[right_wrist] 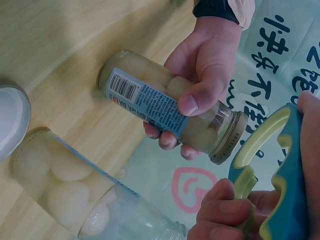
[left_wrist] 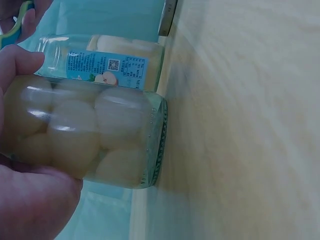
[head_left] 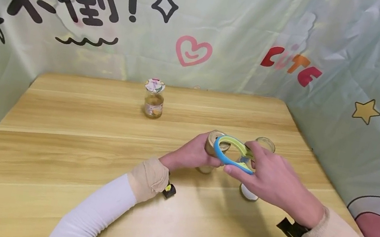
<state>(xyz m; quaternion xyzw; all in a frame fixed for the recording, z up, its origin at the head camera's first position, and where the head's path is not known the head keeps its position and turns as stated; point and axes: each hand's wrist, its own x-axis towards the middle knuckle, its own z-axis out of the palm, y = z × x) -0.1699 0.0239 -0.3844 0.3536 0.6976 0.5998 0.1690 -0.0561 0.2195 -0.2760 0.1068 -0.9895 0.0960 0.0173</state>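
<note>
My left hand (head_left: 192,152) grips a glass jar (right_wrist: 150,92) of round pale fruit around its body. The jar has a blue label and a gold lid (right_wrist: 231,137), and it stands on the table. My right hand (head_left: 275,181) holds a blue and yellow-green jar opener (right_wrist: 291,185) by its handles. In the right wrist view the opener's loop is close to the gold lid but apart from it. Beside the gripped jar stands a second fruit jar (left_wrist: 107,65) without a lid. A loose lid (right_wrist: 12,120), white inside, lies on the table near it.
Farther back on the wooden table (head_left: 75,158) stands another jar (head_left: 153,106) with a patterned lid cover. A printed curtain (head_left: 234,26) hangs behind the table and along its right side.
</note>
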